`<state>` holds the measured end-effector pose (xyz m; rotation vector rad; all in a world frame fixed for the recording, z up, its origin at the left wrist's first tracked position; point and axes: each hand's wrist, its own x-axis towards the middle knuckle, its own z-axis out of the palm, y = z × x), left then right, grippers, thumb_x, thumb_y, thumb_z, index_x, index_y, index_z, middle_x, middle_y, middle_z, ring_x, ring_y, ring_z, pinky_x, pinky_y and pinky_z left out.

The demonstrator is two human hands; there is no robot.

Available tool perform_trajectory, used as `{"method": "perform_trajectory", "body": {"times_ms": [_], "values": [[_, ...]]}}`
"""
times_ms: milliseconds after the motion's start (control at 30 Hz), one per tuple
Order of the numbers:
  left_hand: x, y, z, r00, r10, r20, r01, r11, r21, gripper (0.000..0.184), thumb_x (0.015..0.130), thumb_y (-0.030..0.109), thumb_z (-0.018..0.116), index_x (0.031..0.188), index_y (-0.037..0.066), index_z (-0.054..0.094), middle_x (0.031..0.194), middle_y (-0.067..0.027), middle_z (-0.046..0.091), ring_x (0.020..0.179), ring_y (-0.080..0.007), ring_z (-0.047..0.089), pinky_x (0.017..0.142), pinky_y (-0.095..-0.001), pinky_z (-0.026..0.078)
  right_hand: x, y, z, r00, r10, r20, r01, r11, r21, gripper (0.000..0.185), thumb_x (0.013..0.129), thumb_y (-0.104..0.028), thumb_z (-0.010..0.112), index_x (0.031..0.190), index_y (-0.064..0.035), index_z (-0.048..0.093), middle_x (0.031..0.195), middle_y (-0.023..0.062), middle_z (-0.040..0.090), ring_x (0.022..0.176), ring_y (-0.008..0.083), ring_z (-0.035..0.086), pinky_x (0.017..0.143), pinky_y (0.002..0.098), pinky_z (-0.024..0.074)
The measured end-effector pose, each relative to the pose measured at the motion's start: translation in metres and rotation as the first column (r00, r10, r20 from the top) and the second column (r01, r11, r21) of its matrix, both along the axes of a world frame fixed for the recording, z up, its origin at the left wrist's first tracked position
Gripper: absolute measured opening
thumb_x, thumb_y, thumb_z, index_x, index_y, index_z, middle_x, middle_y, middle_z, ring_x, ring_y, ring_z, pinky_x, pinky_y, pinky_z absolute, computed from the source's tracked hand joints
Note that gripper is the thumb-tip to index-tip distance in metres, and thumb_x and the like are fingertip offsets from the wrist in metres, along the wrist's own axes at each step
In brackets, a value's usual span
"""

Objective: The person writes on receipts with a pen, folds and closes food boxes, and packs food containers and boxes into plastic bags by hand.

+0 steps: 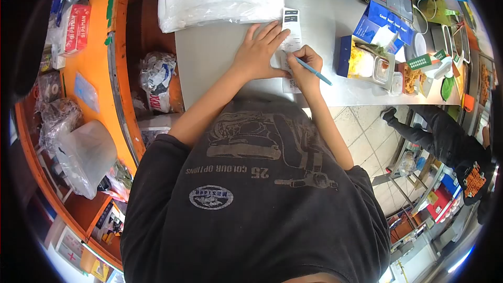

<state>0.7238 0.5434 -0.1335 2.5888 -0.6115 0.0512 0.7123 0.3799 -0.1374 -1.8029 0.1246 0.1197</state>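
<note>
My right grip [304,71] is clenched around a blue pen [319,75], slanted over the printed receipt [292,29] at the frame's upper centre; my left grip [259,52], spread flat, grasping nothing, touches the receipt's left edge, apparently pinning it against the metal worktop [209,55].

my blue pen [317,73], white slip [294,37] with black blocks, my black shirt [246,241] with tan print, grey table [207,55], orange counter [97,31], blue box [374,18]
</note>
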Motion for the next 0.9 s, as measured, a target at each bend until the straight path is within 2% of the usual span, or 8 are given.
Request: {"method": "perform_trajectory", "body": {"times_ms": [100, 200, 300, 500, 600, 800, 900], "values": [[0.000, 0.000, 0.004, 1.000, -0.005, -0.017, 0.005, 1.000, 0.007, 0.103, 0.055, 0.064, 0.074, 0.137, 0.010, 0.042, 0.139, -0.0083, 0.043, 0.136, -0.0201, 0.030, 0.112, -0.0464, 0.016, -0.002, 0.000, 0.016, 0.941, 0.030, 0.337, 0.131, 0.887, -0.444, 0.017, 0.077, -0.001, 0.064, 0.066, -0.0019, 0.051, 0.059, 0.0011, 0.054, 0.055, 0.0039, 0.047, 0.049, 0.0213, 0.0379], [0.000, 0.000, 0.003, 1.000, 0.004, -0.017, -0.004, 1.000, -0.005, 0.103, 0.055, 0.064, 0.075, 0.137, 0.011, 0.042, 0.140, -0.0081, 0.043, 0.136, -0.0200, 0.030, 0.112, -0.0464, 0.016, -0.002, -0.002, 0.021, 0.978, -0.047, 0.201, 0.110, 0.944, -0.312, 0.015, 0.075, -0.004, 0.063, 0.068, -0.0020, 0.051, 0.058, 0.0046, 0.055, 0.055, 0.0086, 0.050, 0.050, 0.0282, 0.0408], [0.000, 0.000, 0.004, 1.000, -0.002, -0.021, 0.002, 1.000, -0.009, 0.103, 0.055, 0.064, 0.075, 0.137, 0.011, 0.041, 0.140, -0.0081, 0.042, 0.136, -0.0200, 0.030, 0.112, -0.0464, 0.016, -0.004, -0.005, 0.003, 0.994, -0.065, 0.093, 0.069, 0.997, -0.044, 0.017, 0.079, 0.000, 0.063, 0.068, -0.0033, 0.050, 0.062, 0.0007, 0.055, 0.055, 0.0041, 0.047, 0.050, 0.0206, 0.0391], [0.001, -0.001, 0.005, 0.999, -0.005, -0.050, 0.006, 1.000, 0.009, 0.102, 0.056, 0.062, 0.075, 0.137, 0.011, 0.041, 0.141, -0.0087, 0.041, 0.137, -0.0205, 0.029, 0.112, -0.0465, 0.016, -0.007, -0.006, -0.010, 0.994, -0.113, -0.010, 0.113, 0.981, 0.160, 0.015, 0.079, 0.001, 0.061, 0.071, -0.0038, 0.050, 0.064, 0.0008, 0.055, 0.057, 0.0041, 0.048, 0.052, 0.0197, 0.0385], [0.002, -0.002, 0.005, 0.998, -0.009, -0.068, 0.008, 1.000, -0.013, 0.102, 0.056, 0.060, 0.076, 0.137, 0.011, 0.041, 0.141, -0.0090, 0.041, 0.137, -0.0207, 0.028, 0.112, -0.0468, 0.015, -0.006, -0.006, -0.012, 0.993, -0.100, 0.068, 0.085, 0.977, 0.196, 0.015, 0.080, 0.000, 0.061, 0.071, -0.0042, 0.050, 0.064, 0.0003, 0.054, 0.057, 0.0040, 0.047, 0.052, 0.0199, 0.0381], [0.002, -0.004, 0.009, 0.998, -0.010, -0.059, 0.009, 1.000, -0.015, 0.102, 0.056, 0.059, 0.077, 0.137, 0.010, 0.040, 0.140, -0.0084, 0.041, 0.137, -0.0213, 0.029, 0.112, -0.0474, 0.015, -0.004, -0.008, -0.014, 0.995, -0.100, 0.020, 0.091, 0.959, 0.268, 0.015, 0.080, -0.001, 0.061, 0.071, -0.0044, 0.050, 0.062, 0.0004, 0.053, 0.054, 0.0041, 0.046, 0.050, 0.0202, 0.0374], [0.002, -0.004, 0.009, 0.998, -0.013, -0.064, 0.012, 1.000, -0.004, 0.103, 0.056, 0.060, 0.077, 0.138, 0.010, 0.040, 0.140, -0.0083, 0.041, 0.137, -0.0209, 0.029, 0.112, -0.0473, 0.015, -0.004, -0.008, -0.009, 0.996, -0.085, 0.023, 0.077, 0.971, 0.226, 0.015, 0.080, -0.002, 0.061, 0.071, -0.0041, 0.050, 0.061, 0.0007, 0.053, 0.053, 0.0042, 0.046, 0.049, 0.0199, 0.0372]]}}
